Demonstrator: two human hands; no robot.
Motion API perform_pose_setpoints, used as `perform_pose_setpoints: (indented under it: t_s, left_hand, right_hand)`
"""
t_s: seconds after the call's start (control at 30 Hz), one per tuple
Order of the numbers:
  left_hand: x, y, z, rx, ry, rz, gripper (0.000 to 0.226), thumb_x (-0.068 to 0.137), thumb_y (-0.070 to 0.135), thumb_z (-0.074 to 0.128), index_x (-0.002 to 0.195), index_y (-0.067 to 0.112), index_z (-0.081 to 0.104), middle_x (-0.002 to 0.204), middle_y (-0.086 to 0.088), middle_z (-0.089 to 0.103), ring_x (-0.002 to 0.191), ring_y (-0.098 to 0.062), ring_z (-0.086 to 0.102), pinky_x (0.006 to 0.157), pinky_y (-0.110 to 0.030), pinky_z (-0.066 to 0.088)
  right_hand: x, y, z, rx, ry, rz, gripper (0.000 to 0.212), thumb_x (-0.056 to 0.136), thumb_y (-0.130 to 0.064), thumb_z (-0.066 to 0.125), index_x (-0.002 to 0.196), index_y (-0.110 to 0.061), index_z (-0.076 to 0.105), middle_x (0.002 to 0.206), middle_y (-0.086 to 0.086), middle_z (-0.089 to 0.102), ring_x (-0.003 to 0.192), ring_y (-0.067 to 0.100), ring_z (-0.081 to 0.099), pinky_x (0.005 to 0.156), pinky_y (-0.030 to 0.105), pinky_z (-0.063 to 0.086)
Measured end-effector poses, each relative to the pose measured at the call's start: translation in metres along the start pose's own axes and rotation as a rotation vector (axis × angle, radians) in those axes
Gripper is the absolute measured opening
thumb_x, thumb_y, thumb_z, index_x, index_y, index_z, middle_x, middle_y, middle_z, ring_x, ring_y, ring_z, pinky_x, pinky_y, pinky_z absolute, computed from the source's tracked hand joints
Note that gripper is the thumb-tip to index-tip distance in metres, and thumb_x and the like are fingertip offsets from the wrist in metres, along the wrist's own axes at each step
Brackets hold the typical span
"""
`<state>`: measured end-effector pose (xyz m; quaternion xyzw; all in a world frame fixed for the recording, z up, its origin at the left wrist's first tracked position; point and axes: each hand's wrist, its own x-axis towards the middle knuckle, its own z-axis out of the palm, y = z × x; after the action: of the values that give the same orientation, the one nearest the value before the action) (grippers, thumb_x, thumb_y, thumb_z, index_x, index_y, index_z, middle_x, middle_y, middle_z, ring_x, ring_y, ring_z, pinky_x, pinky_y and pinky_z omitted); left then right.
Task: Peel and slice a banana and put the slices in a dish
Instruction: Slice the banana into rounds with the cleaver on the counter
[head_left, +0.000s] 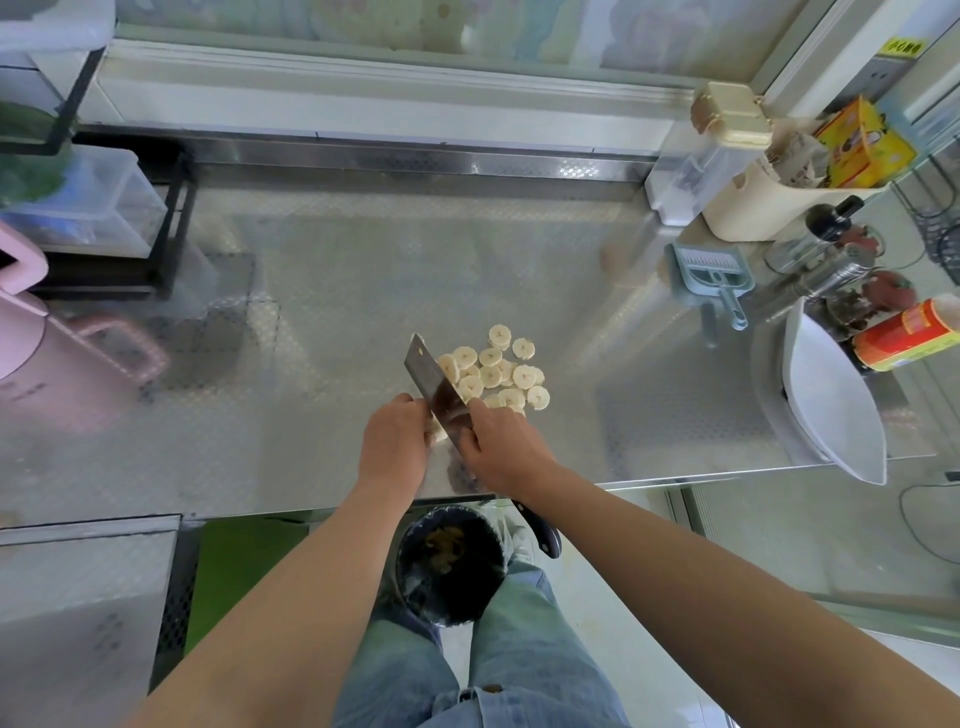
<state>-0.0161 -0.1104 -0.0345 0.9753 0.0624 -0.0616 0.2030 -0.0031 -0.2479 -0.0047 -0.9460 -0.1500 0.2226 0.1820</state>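
the steel bench fills most of the view, its patterned top running from a back wall to the near edge where the person stands. at the left edge sits a pink jug with its handle towards the middle. a white leaf-shaped dish lies at the near right corner, well apart from the fruit, with no slices in it. below the near edge a dark lined bin stands on the floor between the person's legs. the right grip is curled tight round the cleaver where blade meets handle, forefinger laid along the flat of the blade; the dark handle juts out past the near edge under the wrist. the left grip sits just left of the blade, fingers bent down over a pale banana end, mostly hidden. the banana slices lie in a loose heap on the bare bench just right of the blade, near the middle of the near edge, several overlapping. a small blue scoop lies towards the right edge.
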Motion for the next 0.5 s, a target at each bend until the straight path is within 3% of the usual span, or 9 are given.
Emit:
perform_pose_setpoints:
  t_s: [0.3, 0.5]
  left_hand:
    - [0.002, -0.004, 0.004, -0.001, 0.012, 0.002, 0.01, 0.083, 0.014, 0.065, 0.09, 0.009, 0.071, 0.081, -0.009, 0.062, 0.071, -0.026, 0.059, 0.061, -0.026, 0.039]
    - [0.002, -0.004, 0.004, 0.001, -0.009, 0.014, 0.011, 0.079, 0.018, 0.069, 0.088, 0.011, 0.07, 0.081, -0.009, 0.061, 0.07, -0.025, 0.057, 0.062, -0.028, 0.04]
  right_hand:
    - [0.003, -0.006, 0.01, -0.032, -0.026, 0.046, 0.016, 0.099, -0.026, 0.038, 0.092, -0.012, 0.042, 0.08, 0.007, 0.051, 0.071, 0.027, 0.053, 0.06, 0.033, 0.036]
    - [0.005, -0.005, 0.019, -0.059, -0.113, 0.094, 0.016, 0.099, -0.022, 0.042, 0.104, -0.008, 0.048, 0.096, 0.013, 0.059, 0.078, 0.027, 0.051, 0.065, 0.034, 0.037]
